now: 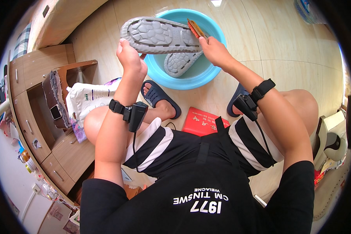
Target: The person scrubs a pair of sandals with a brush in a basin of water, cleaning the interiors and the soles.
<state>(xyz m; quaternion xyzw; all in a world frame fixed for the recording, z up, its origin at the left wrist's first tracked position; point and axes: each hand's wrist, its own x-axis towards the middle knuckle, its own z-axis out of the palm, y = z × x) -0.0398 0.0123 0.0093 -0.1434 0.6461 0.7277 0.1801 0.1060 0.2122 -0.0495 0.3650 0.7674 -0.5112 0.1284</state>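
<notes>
A grey slipper (160,35) is held above the basin with its patterned sole facing up. My left hand (130,58) is closed on its left end, the fingers partly hidden beneath. My right hand (214,50) grips a scrubbing brush (197,29) with a wooden back and orange-red bristles, which lies against the slipper's right end. Below them stands a light blue basin (204,83) of water. A second grey slipper (179,64) rests in the basin, partly covered by the first one.
A red box (201,121) lies on the floor between my feet, which wear dark slippers (162,97). To the left are a white plastic bag (87,97), a phone (55,112) and wooden drawers (21,76). A pale chair (331,140) stands at the right.
</notes>
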